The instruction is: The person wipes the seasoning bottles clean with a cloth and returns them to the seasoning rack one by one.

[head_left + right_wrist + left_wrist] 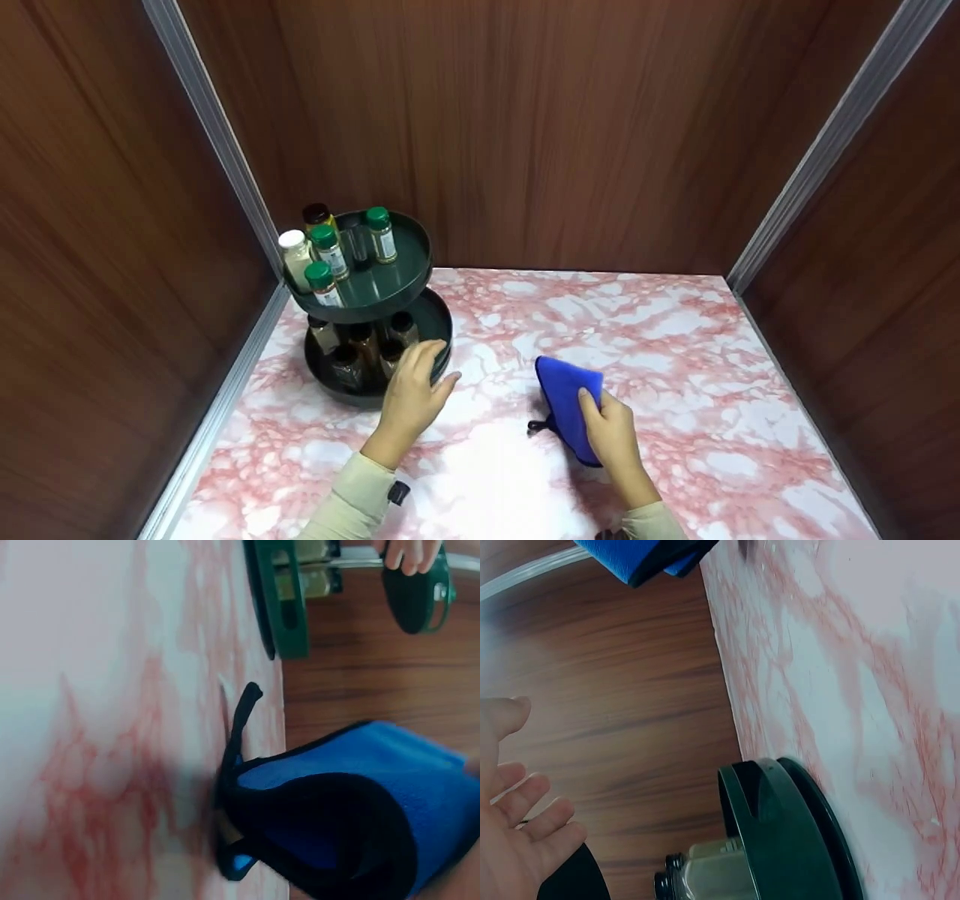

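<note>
My right hand [613, 435] grips a folded blue cloth [566, 401] with black edging, its thumb lying on the near face. A short black loop hangs from the cloth's left side. In the right wrist view the folded cloth [427, 795] fills the lower right, close to the tabletop. My left hand [411, 394] holds nothing; its fingers are slightly bent and spread in front of the lower tier's right side. A dark green two-tier round rack [390, 289] stands beyond it. In the left wrist view the left palm [514, 847] is bare.
Several spice bottles, among them a green-capped one [382, 236] and a white-capped one [297, 259], stand on the upper tier. Dark-capped jars [364, 345] fill much of the lower tier. Wooden panels [487, 135] enclose the pink marbled tabletop [675, 345].
</note>
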